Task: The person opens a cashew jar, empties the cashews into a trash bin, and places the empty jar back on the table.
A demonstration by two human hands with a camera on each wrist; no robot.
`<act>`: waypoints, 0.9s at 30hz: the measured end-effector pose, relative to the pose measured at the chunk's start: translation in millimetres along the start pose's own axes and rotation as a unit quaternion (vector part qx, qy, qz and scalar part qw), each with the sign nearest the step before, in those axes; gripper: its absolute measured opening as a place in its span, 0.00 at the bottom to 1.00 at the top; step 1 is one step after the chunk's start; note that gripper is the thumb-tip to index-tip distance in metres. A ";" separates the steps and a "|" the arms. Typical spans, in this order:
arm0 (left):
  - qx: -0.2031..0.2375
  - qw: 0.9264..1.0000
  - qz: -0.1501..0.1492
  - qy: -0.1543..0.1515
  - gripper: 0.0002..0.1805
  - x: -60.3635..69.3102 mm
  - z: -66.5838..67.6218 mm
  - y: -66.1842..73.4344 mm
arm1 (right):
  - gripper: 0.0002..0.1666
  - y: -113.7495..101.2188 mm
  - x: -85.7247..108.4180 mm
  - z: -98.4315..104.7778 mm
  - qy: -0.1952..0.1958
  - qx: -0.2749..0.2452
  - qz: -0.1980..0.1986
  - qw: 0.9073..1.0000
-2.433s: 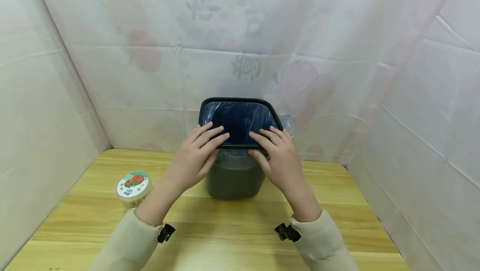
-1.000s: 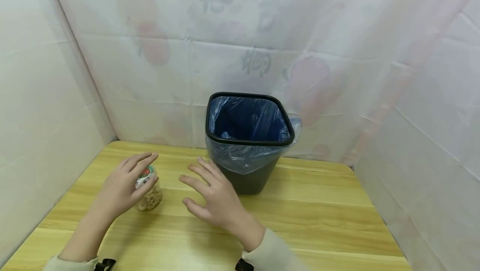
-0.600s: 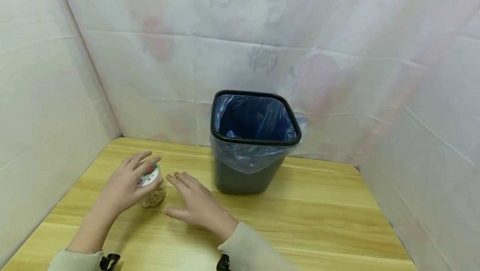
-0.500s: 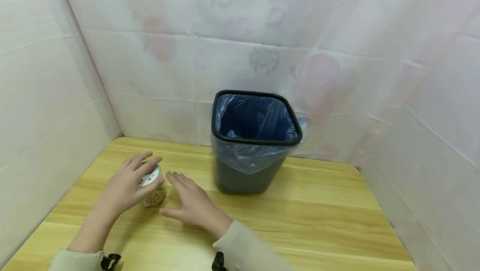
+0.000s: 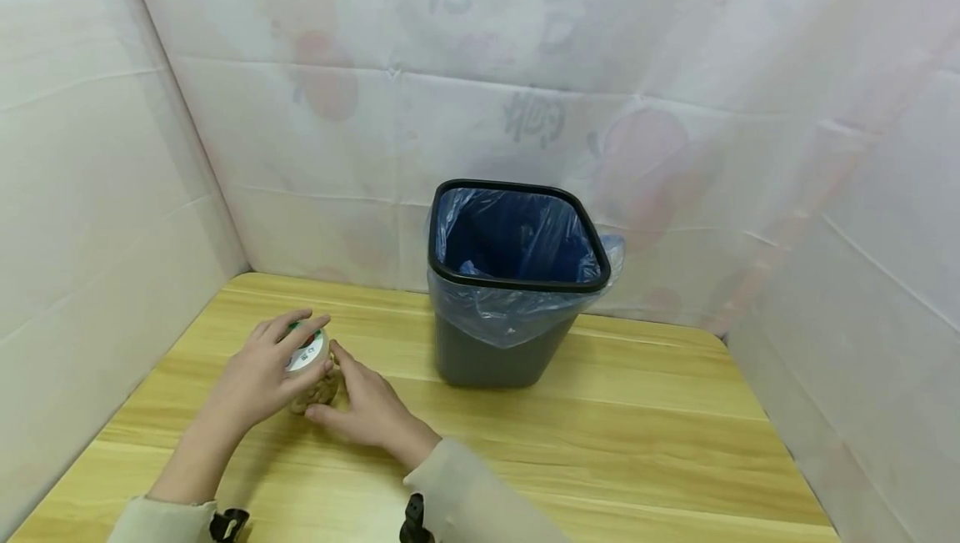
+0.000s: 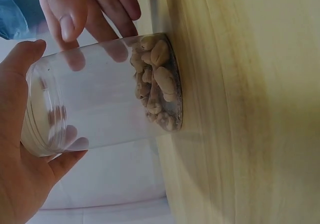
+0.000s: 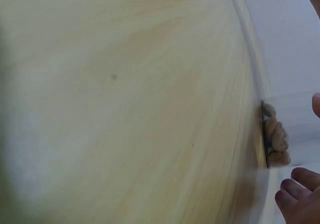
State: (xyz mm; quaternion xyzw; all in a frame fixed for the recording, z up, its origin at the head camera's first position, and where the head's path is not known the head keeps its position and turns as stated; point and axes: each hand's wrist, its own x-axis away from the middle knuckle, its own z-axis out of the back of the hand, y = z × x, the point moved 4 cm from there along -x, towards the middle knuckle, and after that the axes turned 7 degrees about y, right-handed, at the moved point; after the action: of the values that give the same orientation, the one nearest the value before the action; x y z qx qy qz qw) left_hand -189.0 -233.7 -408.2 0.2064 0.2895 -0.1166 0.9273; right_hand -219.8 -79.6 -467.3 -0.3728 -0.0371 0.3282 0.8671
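A clear plastic jar (image 5: 309,355) with a printed white and green lid stands upright on the table. Pale nuts (image 6: 162,81) lie at its bottom in the left wrist view. My left hand (image 5: 258,372) holds the jar from above, thumb and fingers around the lid's sides. Beside the jar, my right hand (image 5: 369,409) is spread around its near right side with fingers extended. Its fingertips reach behind the clear wall in the left wrist view; whether they touch it I cannot tell. The right wrist view catches part of this hand (image 7: 300,199) below the jar.
A dark grey trash can (image 5: 487,355) with a black rim ring and a blue plastic liner (image 5: 498,318) stands right of the jar, near the back. Pale printed fabric (image 5: 390,134) hangs behind the wooden table (image 5: 637,443) and along both sides.
Both hands have left the trash can's rim and moved left to the jar. The left hand settled over the lid; the right hand came in close beside the jar. The view has shifted slightly.
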 end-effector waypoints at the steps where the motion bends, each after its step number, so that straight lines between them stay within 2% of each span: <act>1: -0.001 1.000 -0.001 0.001 0.33 -0.3 0.2 0.4 | 0.53 -0.4 -0.4 0.0 0.002 -0.003 -0.001 1.000; 6: -0.007 1.000 -0.006 0.005 0.32 -1.6 1.2 2.0 | 0.52 -3.4 -2.1 1.1 0.011 -0.006 0.000 1.000; 14: -0.016 0.999 -0.037 0.014 0.33 -4.4 3.4 12.6 | 0.53 -4.4 2.4 9.8 0.011 -0.008 0.001 1.000; 21: 0.007 0.998 -0.059 0.020 0.32 -8.5 9.6 35.7 | 0.51 -1.4 16.4 28.8 0.030 -0.031 0.015 0.999; 27: 0.021 0.995 -0.094 0.030 0.31 -13.1 13.1 60.9 | 0.50 2.9 32.9 47.8 0.050 -0.047 0.035 0.997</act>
State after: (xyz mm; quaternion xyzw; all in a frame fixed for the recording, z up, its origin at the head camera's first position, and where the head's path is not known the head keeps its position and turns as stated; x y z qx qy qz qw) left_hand -172.6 -184.3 -371.5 0.2005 0.3326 -0.2033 0.8988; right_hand -210.4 -28.8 -440.8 -0.4301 0.0038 0.3376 0.8373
